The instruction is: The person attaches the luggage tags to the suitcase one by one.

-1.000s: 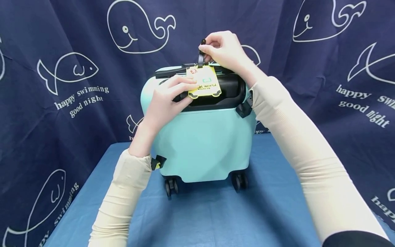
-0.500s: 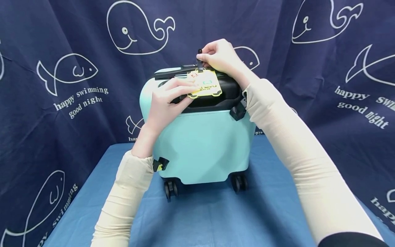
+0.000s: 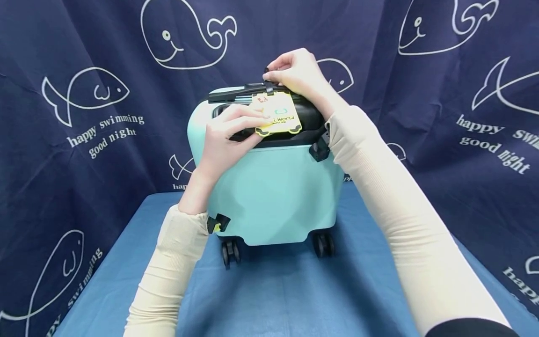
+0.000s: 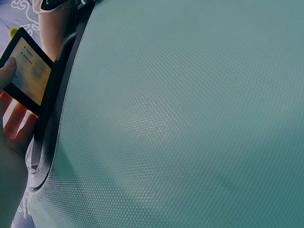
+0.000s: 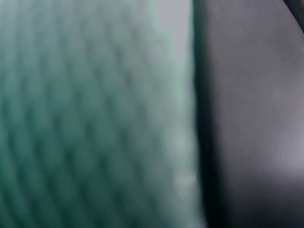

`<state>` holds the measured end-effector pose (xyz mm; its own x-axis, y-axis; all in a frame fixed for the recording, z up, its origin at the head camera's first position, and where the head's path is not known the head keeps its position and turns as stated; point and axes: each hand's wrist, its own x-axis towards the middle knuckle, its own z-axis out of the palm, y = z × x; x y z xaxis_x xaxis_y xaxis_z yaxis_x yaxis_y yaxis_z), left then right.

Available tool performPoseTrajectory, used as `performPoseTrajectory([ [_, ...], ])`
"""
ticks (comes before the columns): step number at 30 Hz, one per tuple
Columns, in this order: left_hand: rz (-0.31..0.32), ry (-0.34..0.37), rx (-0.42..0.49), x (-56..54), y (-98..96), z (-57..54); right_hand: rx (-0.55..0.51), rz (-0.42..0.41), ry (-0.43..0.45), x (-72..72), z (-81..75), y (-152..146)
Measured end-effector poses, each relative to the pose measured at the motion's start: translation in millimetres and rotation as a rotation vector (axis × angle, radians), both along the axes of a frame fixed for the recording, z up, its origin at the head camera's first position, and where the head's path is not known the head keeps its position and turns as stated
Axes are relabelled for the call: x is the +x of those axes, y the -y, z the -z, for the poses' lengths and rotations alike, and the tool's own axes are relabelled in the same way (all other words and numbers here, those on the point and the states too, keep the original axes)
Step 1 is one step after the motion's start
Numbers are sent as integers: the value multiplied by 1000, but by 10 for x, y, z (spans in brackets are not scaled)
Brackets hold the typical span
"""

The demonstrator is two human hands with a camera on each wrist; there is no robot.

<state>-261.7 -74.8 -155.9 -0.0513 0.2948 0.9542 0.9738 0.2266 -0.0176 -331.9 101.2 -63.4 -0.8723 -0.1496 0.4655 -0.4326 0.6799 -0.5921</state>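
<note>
A mint-green suitcase with a black top panel stands upright on its wheels. At its top edge my left hand pinches a yellow luggage tag by its left side, thumb beneath and fingers over the printed front. In the left wrist view the back of the luggage tag shows a name and address card in a black frame, thumb on it. Behind the tag my right hand pinches the tag's black strap near its end, close to the suitcase's black handle.
The suitcase stands on a blue cloth-covered table. Behind it hangs a navy curtain printed with whales and fish. Black wheels sit under the suitcase. Its mint shell and black panel fill the right wrist view, close up and blurred.
My right hand has come down and slightly left with the strap, which now bends lower toward the handle. The left hand keeps its hold on the tag, which lies a little flatter.
</note>
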Motion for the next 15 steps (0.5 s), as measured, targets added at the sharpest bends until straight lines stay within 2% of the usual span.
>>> performPoseTrajectory([
  [7, -1, 1, -23, -2, 17, 3, 56, -2, -14, 2, 3, -21],
  [15, 16, 18, 9, -25, 0, 47, 106, 13, -69, -5, 28, -11],
])
